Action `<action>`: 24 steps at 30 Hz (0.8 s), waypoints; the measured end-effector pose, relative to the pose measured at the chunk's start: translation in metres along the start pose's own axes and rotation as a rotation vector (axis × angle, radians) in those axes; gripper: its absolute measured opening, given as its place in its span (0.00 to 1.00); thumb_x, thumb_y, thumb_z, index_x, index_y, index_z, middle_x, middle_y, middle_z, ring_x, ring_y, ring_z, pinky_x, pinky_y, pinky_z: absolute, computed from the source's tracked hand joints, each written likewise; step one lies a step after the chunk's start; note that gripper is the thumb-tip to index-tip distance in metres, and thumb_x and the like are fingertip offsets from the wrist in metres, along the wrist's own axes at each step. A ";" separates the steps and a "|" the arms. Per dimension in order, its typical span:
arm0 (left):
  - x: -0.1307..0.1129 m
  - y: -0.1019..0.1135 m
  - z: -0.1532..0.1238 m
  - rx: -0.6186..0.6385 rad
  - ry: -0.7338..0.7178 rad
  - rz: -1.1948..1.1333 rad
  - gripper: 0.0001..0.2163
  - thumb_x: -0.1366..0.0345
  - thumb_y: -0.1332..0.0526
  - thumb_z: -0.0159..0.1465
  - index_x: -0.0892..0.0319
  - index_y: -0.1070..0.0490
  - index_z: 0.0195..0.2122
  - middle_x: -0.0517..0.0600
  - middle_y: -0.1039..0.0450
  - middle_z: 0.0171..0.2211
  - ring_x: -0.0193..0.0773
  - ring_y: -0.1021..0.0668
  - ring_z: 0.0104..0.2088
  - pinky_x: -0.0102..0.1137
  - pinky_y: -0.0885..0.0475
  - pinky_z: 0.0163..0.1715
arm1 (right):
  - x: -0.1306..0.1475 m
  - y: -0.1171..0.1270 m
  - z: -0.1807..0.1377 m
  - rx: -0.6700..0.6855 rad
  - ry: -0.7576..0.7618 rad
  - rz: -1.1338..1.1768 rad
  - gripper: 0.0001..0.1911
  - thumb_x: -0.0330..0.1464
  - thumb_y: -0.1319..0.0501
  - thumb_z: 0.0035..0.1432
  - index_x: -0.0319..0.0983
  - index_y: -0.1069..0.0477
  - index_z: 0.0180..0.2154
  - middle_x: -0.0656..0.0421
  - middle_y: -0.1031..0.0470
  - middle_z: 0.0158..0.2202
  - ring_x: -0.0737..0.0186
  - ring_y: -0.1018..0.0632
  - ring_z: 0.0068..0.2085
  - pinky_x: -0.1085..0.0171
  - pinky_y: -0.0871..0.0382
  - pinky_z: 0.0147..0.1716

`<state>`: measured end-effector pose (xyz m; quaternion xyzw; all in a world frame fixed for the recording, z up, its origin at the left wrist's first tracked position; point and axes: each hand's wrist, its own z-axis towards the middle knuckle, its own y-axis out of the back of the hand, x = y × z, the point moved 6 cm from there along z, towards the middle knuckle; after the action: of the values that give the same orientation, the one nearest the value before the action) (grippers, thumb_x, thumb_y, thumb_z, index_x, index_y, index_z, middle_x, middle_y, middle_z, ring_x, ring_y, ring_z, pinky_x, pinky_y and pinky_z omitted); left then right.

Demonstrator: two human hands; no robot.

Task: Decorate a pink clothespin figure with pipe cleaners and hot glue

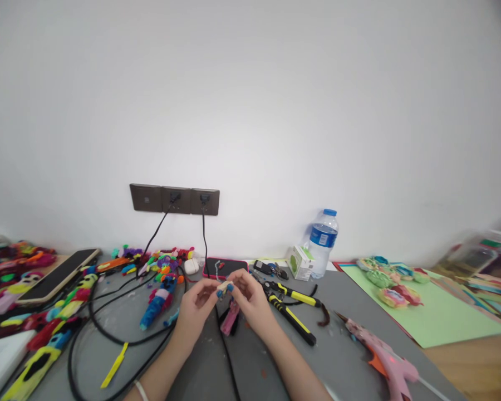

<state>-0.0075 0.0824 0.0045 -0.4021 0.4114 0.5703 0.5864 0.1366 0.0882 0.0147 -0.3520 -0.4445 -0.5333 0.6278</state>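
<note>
My left hand (pixel 199 303) and my right hand (pixel 249 298) meet over the middle of the grey table, fingertips pinched together. Between them is a small cream piece with blue bits (pixel 224 287), perhaps of pipe cleaner; its exact kind is too small to tell. Just beneath hangs or lies a pink and black fuzzy piece (pixel 230 318), and I cannot tell whether it joins the held one. Right of my hands lie yellow-and-black pliers (pixel 292 320). A pink-edged phone (pixel 234 269) lies behind the fingers.
Black cables (pixel 92 312) loop across the left side. Several colourful pipe-cleaner figures (pixel 161 303) and another phone (pixel 60 275) lie there too. A water bottle (pixel 322 245) and a small box (pixel 301 263) stand by the wall. A pink glue gun (pixel 379 351) rests near green paper (pixel 434 317).
</note>
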 end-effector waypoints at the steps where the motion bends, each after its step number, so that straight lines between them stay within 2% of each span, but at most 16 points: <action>1: 0.000 0.000 0.000 0.001 -0.002 -0.002 0.10 0.59 0.35 0.58 0.60 0.24 0.34 0.51 0.21 0.31 0.38 0.20 0.32 0.28 0.24 0.33 | 0.000 0.000 0.000 0.001 0.002 0.004 0.17 0.47 0.41 0.61 0.39 0.33 0.38 0.59 0.29 0.31 0.63 0.29 0.30 0.66 0.38 0.29; 9: -0.001 0.000 0.001 0.007 -0.015 0.008 0.08 0.61 0.35 0.58 0.60 0.23 0.32 0.50 0.21 0.29 0.37 0.20 0.31 0.27 0.25 0.32 | -0.002 0.000 0.000 0.005 -0.006 0.002 0.16 0.46 0.40 0.61 0.39 0.33 0.38 0.58 0.28 0.31 0.64 0.29 0.30 0.67 0.39 0.27; 20: -0.004 0.004 0.003 -0.012 -0.068 0.005 0.05 0.64 0.34 0.55 0.60 0.22 0.28 0.50 0.20 0.27 0.37 0.20 0.30 0.26 0.24 0.32 | 0.001 0.002 0.000 0.004 -0.005 -0.047 0.14 0.44 0.40 0.61 0.39 0.32 0.36 0.61 0.32 0.27 0.65 0.32 0.28 0.67 0.42 0.27; 24: -0.005 0.003 0.002 -0.008 -0.055 0.011 0.05 0.64 0.34 0.57 0.60 0.22 0.30 0.50 0.20 0.28 0.38 0.19 0.31 0.27 0.23 0.33 | 0.003 0.003 0.000 0.003 -0.002 -0.050 0.14 0.43 0.40 0.60 0.38 0.32 0.35 0.61 0.32 0.27 0.66 0.32 0.27 0.67 0.41 0.27</action>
<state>-0.0110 0.0829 0.0097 -0.3864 0.3951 0.5860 0.5926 0.1395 0.0874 0.0178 -0.3405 -0.4544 -0.5479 0.6144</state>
